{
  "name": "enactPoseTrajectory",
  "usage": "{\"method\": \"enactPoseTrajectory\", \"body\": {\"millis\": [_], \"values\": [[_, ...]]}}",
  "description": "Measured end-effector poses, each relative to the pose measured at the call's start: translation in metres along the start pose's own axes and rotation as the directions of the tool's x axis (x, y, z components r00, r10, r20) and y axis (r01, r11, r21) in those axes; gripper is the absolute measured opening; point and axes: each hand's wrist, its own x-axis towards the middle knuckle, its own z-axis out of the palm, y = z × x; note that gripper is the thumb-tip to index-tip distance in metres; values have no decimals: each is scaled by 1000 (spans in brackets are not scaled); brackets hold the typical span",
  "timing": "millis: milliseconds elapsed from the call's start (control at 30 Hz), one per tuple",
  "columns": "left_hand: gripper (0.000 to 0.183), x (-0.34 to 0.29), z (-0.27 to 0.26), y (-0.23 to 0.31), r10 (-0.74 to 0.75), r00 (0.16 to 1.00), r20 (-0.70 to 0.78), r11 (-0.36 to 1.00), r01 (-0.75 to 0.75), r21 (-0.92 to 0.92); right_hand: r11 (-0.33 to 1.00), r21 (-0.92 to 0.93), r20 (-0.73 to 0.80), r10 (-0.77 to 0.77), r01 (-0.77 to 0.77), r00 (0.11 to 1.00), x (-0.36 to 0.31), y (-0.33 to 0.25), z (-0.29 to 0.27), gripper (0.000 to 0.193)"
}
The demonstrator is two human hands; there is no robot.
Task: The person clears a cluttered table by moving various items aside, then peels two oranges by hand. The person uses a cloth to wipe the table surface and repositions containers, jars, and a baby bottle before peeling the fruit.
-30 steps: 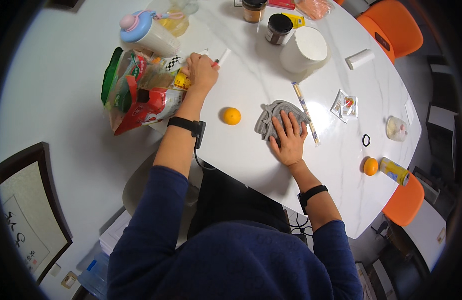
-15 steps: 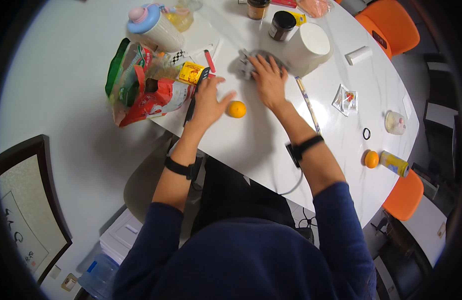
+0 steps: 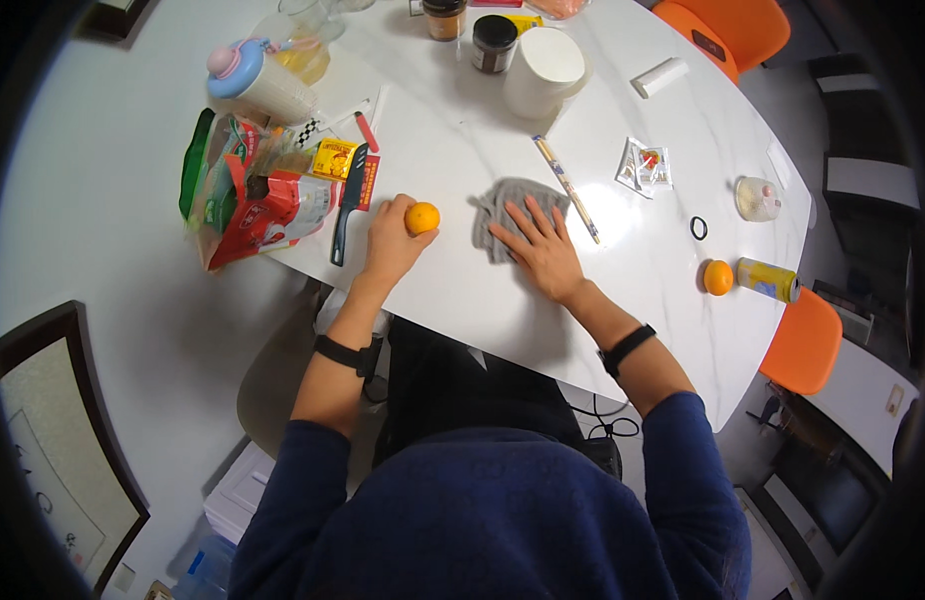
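White table (image 3: 453, 300) looks part-wiped tbh: right hand (image 3: 550, 255) presses flat, fingers spread, on a grey cloth (image 3: 495, 212); left hand (image 3: 389, 245) curls round an orange (image 3: 423, 218); knife (image 3: 350, 205) side, left of those fingers, probably undone.

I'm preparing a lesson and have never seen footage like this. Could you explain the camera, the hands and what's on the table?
There is no machine: a person is working bare-handed. The view, not mirrored, looks down from a wide camera on their head. The left hand grasps an orange; whether it is lifted is unclear. The right hand lies spread on a grey cloth. Also on the white table: a knife and plastic packaging at left, a white container farther back, a second orange and yellow can at right.
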Motion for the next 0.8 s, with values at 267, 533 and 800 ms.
{"method": "enactPoseTrajectory", "body": {"millis": [267, 533, 800], "values": [[43, -10, -25, 30, -95, 990, 108, 943, 124, -307, 998, -4, -118, 65, -66, 991, -68, 56, -21, 54], [44, -35, -28, 36, -218, 971, 101, 810, 238, -536, 928, 351, -623, 131, 127, 771, 99, -1, -9, 45], [40, -39, -39, 37, -238, 967, 88, 800, 246, -548, 999, 16, -152, 40, -38, 988, 149, -16, 8, 56]]}}
